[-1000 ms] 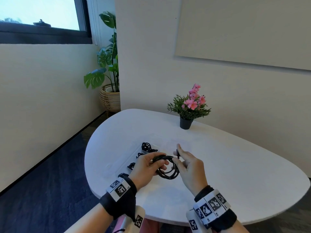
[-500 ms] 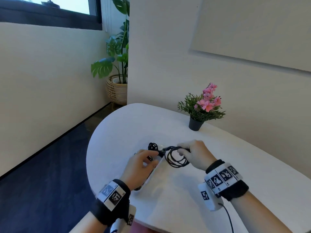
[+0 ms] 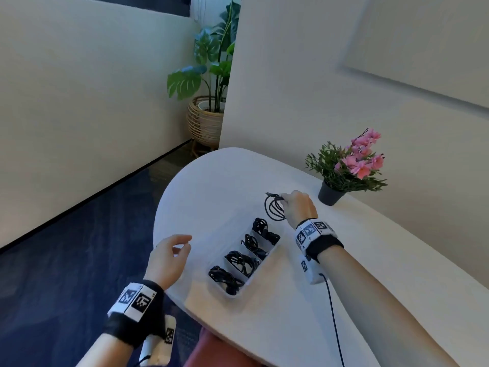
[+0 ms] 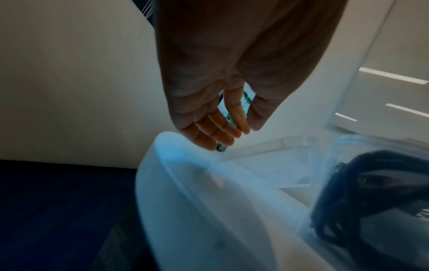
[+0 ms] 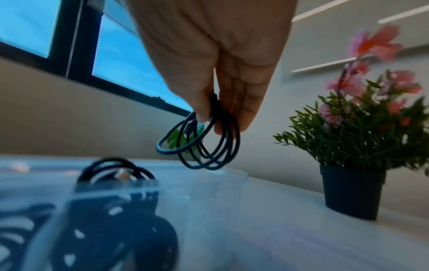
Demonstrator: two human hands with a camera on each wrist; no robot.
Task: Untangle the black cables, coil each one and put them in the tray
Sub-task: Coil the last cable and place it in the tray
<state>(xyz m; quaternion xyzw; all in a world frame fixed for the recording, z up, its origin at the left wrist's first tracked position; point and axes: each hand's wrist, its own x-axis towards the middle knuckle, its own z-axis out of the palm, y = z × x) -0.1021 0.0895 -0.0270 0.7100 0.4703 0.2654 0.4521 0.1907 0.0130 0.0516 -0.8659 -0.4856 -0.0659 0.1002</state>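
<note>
Over white table (image 3: 344, 260), right hand (image 3: 299, 207) pinches coiled cable (image 3: 274, 207).

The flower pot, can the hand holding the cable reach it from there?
Probably yes. The right hand hovers above the table close beside the flower pot, and nothing stands between them. But its fingers pinch the coiled cable, so it would need to drop that first to grab the pot.
</note>
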